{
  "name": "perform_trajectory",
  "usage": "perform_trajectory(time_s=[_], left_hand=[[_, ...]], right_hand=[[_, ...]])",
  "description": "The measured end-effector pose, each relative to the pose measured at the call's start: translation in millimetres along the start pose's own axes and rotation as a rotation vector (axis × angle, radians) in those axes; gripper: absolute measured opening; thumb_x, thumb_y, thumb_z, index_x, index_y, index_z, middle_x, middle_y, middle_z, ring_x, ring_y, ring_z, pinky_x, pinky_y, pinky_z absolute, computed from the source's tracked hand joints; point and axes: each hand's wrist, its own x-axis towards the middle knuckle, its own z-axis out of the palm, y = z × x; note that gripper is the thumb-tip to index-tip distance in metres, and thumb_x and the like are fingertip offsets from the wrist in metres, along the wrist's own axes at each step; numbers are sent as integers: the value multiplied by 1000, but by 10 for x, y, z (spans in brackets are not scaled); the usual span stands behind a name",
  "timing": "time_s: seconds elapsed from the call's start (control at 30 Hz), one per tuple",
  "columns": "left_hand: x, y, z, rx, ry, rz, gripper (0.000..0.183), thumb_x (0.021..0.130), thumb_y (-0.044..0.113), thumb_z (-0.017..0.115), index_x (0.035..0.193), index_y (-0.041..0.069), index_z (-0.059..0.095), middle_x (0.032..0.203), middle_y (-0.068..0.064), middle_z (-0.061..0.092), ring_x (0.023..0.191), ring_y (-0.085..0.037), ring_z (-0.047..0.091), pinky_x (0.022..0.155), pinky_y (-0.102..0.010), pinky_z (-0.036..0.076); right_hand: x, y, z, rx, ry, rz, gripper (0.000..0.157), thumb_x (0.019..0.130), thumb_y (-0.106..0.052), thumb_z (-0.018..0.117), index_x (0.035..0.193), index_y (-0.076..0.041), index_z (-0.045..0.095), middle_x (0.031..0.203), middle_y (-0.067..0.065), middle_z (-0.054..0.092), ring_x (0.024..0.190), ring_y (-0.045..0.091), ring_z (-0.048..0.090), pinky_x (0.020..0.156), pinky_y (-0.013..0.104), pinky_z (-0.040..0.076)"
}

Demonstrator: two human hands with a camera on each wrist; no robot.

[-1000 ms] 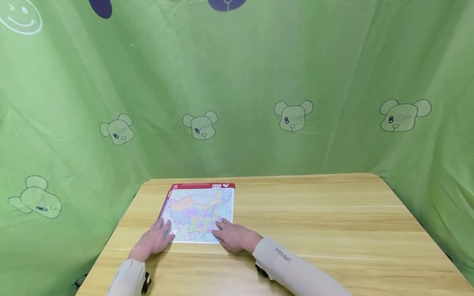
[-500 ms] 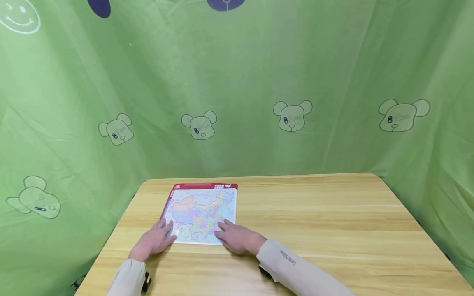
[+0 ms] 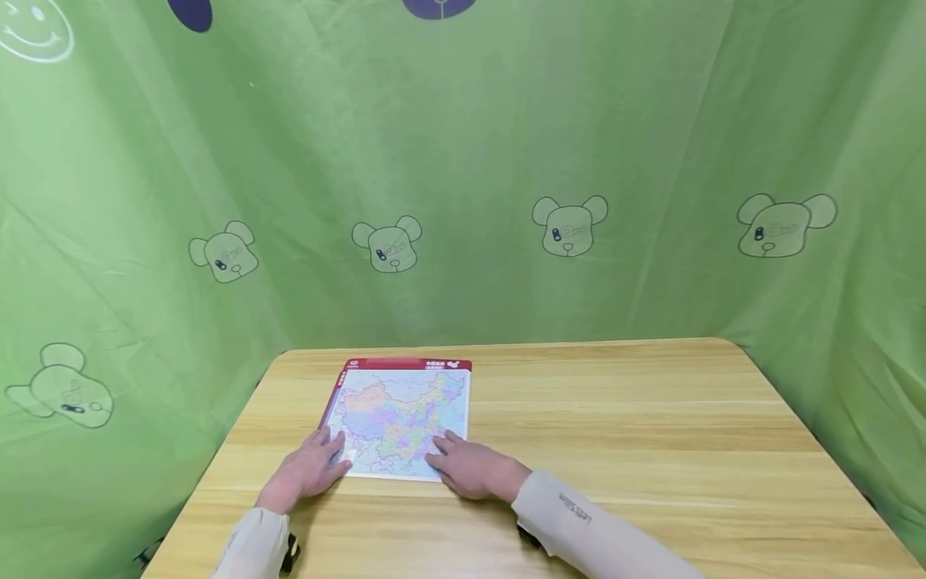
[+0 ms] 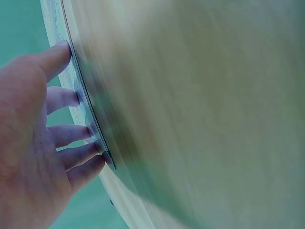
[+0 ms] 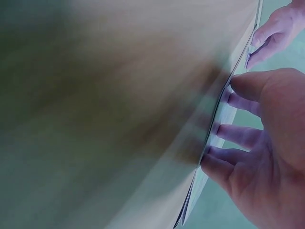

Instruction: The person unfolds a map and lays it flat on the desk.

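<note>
A flat map board (image 3: 394,410) with a red top border and a pastel-coloured map of China lies on the left part of the table. My left hand (image 3: 307,470) rests on its lower left corner, fingers spread. On its lower right corner lies my right hand (image 3: 473,469), fingertips pressing the printed face. From the left wrist view, the fingertips of my left hand (image 4: 38,133) touch the thin board (image 4: 83,102) near its edge. In the right wrist view, my right hand (image 5: 267,138) has its fingertips along the board's edge. The covered corners are hidden.
The wood-grain table (image 3: 615,434) has rounded far corners. Behind it and at both sides hangs a green curtain (image 3: 470,297) printed with bear heads. Both forearms wear pale sleeves (image 3: 579,523) with dark straps near the wrists.
The map board has slid a little to the right along the table, both hands moving with it. The head view has shifted slightly.
</note>
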Motion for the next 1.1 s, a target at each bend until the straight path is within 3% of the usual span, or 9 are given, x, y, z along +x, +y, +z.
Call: perform_trajectory(time_s=[0.5,1.1], left_hand=[[27,109,28,24,7,19,61,95,40,52,140,0,43,145,-31,30,134,-44,26,104,-59,30],[80,236,66,75,2,23,62,95,43,52,140,1,43,144,-29,32,134,-43,28,104,-58,31]], right_hand=[[-109,31,15,-62,14,-15,44,101,-28,42,144,-17,41,149,14,33,136,34,30,110,36,30],[-228,131,32,25,11,-1,43,101,-27,42,143,-16,42,149,14,32,136,34,29,109,38,31]])
